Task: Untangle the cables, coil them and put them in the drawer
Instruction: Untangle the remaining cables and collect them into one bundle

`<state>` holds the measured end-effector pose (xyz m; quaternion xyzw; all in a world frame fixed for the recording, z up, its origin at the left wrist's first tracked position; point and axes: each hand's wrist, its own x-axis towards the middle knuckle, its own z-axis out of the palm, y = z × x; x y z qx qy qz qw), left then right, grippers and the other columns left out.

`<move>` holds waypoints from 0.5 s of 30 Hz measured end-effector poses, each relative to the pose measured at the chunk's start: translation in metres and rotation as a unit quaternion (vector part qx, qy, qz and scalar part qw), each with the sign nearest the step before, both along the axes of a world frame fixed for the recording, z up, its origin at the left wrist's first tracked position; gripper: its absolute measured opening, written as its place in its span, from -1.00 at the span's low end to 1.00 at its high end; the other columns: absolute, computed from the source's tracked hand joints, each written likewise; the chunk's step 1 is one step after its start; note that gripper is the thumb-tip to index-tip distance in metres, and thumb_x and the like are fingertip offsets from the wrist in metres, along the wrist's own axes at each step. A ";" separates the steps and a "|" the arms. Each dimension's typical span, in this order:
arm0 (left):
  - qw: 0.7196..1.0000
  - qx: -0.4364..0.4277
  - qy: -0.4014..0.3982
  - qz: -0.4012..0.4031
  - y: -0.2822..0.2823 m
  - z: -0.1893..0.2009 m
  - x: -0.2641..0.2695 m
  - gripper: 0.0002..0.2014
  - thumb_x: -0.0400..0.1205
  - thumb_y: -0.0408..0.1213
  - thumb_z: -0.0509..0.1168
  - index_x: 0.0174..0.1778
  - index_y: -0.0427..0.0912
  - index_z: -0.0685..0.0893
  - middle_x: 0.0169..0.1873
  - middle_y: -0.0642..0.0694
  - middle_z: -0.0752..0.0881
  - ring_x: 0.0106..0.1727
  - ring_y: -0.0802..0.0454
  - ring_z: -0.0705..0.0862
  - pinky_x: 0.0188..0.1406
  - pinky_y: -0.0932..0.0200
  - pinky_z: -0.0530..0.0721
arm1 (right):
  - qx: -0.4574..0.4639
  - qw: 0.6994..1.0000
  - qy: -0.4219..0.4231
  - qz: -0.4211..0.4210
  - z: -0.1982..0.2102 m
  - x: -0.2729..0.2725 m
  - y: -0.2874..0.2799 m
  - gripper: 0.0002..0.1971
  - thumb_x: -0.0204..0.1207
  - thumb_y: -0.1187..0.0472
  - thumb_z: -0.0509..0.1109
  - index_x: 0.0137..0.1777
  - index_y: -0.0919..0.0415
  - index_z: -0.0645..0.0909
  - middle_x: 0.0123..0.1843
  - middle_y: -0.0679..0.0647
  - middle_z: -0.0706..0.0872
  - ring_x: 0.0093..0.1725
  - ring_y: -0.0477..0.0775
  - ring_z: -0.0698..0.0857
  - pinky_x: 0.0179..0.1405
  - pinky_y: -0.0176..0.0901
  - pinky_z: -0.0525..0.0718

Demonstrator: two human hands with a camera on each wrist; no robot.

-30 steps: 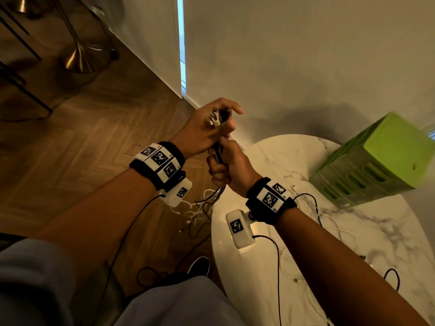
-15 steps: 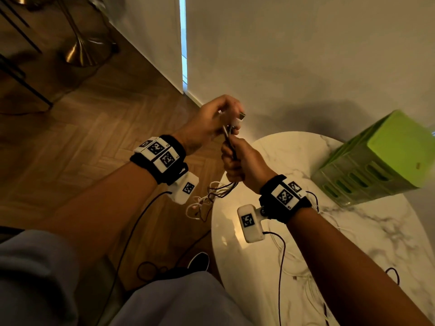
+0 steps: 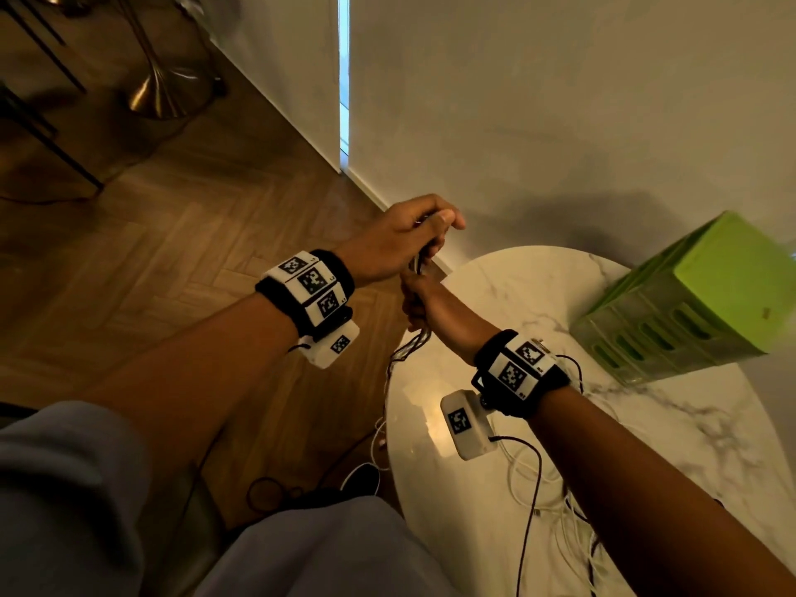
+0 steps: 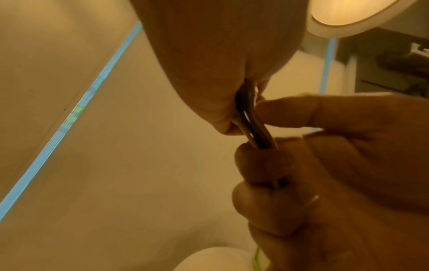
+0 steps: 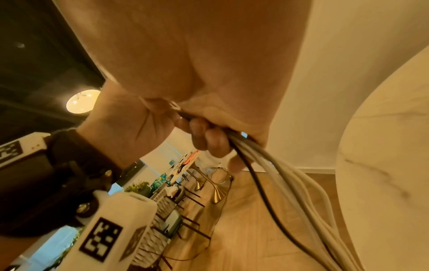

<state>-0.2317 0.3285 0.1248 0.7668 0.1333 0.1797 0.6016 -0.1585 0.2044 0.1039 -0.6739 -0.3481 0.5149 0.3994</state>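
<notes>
A bundle of white and dark cables (image 3: 418, 264) stands upright between my two hands, above the left edge of the marble table (image 3: 430, 407). My left hand (image 3: 424, 228) pinches the top ends of the bundle (image 4: 252, 124) between thumb and fingers. My right hand (image 3: 420, 301) is a fist round the same bundle (image 5: 274, 170) just below, and the strands (image 3: 407, 351) hang out under it. More white and black cables (image 3: 555, 506) lie loose on the table. The green drawer unit (image 3: 698, 303) stands at the table's far right; no drawer shows pulled out.
The round table ends just left of my hands, over wooden floor (image 3: 172, 252). Some cable (image 3: 379, 441) dangles past that edge. A wall (image 3: 560, 101) rises close behind. Brass table bases (image 3: 159, 92) and dark chair legs stand far left.
Both hands have come a little lower and to the right. The left fingers have closed over the cable ends, so the plugs seen earlier are now hidden.
</notes>
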 end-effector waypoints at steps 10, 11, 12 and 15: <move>0.967 -0.192 0.072 -0.152 -0.022 -0.060 -0.037 -0.01 0.38 0.07 0.61 0.67 -0.11 0.29 0.40 -0.19 0.65 0.34 0.22 0.69 0.37 0.12 0.65 | 0.111 0.962 0.223 -0.109 0.044 0.006 -0.006 -0.61 0.75 -0.03 0.05 -0.33 0.05 0.24 -0.33 0.05 0.06 -0.33 0.08 0.02 -0.31 -0.01 0.11; 0.947 -0.132 0.170 -0.236 -0.022 -0.073 -0.039 -0.18 0.42 0.05 0.59 0.58 -0.07 0.45 0.32 -0.07 0.74 0.37 0.21 0.68 0.47 0.05 0.60 | 0.107 0.962 0.234 -0.087 0.050 0.006 -0.007 -0.62 0.73 -0.05 0.05 -0.33 0.05 0.24 -0.35 0.04 0.06 -0.34 0.08 0.02 -0.30 -0.01 0.12; 0.919 -0.072 0.263 -0.285 -0.019 -0.084 -0.038 -0.29 0.43 0.12 0.59 0.48 -0.02 0.59 0.22 0.01 0.81 0.33 0.18 0.71 0.49 -0.01 0.59 | 0.096 0.965 0.236 -0.061 0.056 0.006 -0.007 -0.62 0.73 -0.06 0.04 -0.33 0.05 0.24 -0.36 0.03 0.08 -0.35 0.08 0.03 -0.32 -0.03 0.18; 0.901 0.149 0.344 -0.219 0.013 -0.103 -0.033 -0.44 0.38 0.34 0.49 0.08 -0.02 0.78 -0.07 -0.01 0.85 -0.04 0.04 0.79 0.11 -0.01 0.75 | 0.083 0.974 0.210 -0.011 0.069 0.007 -0.005 -0.64 0.69 -0.04 0.07 -0.32 0.08 0.24 -0.39 0.01 0.14 -0.34 0.10 0.04 -0.25 0.06 0.11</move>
